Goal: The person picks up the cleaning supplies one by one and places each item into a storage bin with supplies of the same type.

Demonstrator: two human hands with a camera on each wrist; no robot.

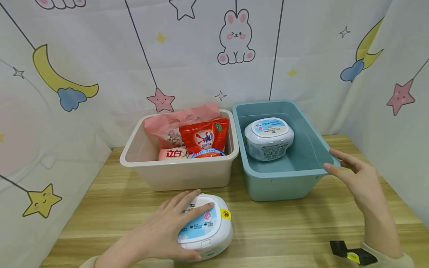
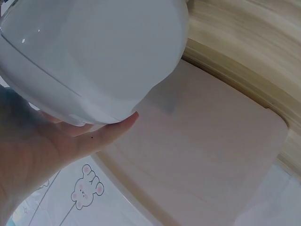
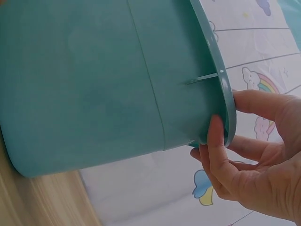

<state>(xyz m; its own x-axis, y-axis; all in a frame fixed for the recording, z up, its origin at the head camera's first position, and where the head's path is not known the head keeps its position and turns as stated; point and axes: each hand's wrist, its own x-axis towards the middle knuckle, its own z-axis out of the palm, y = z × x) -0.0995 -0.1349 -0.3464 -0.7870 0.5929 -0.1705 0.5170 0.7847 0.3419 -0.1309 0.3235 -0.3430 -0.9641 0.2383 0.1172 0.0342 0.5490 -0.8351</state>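
Observation:
A white laundry pod tub (image 1: pixel 219 230) with a blue printed lid stands in front of the two bins. My left hand (image 1: pixel 164 229) grips it from above, fingers spread over the lid and thumb down the near side. The left wrist view shows the tub's smooth white wall (image 2: pixel 103 56) against the hand; whether its base touches the table cannot be told. At the near right corner of the teal bin (image 1: pixel 281 174), my right hand (image 1: pixel 363 182) pinches the rim, with fingers on both sides of it in the right wrist view. A second, similar tub (image 1: pixel 269 139) sits inside that bin.
Left of the teal bin, nearly touching it, stands a beige bin (image 1: pixel 181 173) holding a pink bag (image 1: pixel 164 128) and a red detergent bag (image 1: pixel 204 137). Both bins rest on a wooden table (image 1: pixel 285 230) with a printed curtain (image 1: pixel 201 44) behind. A black strap (image 1: pixel 352 255) is near my right wrist.

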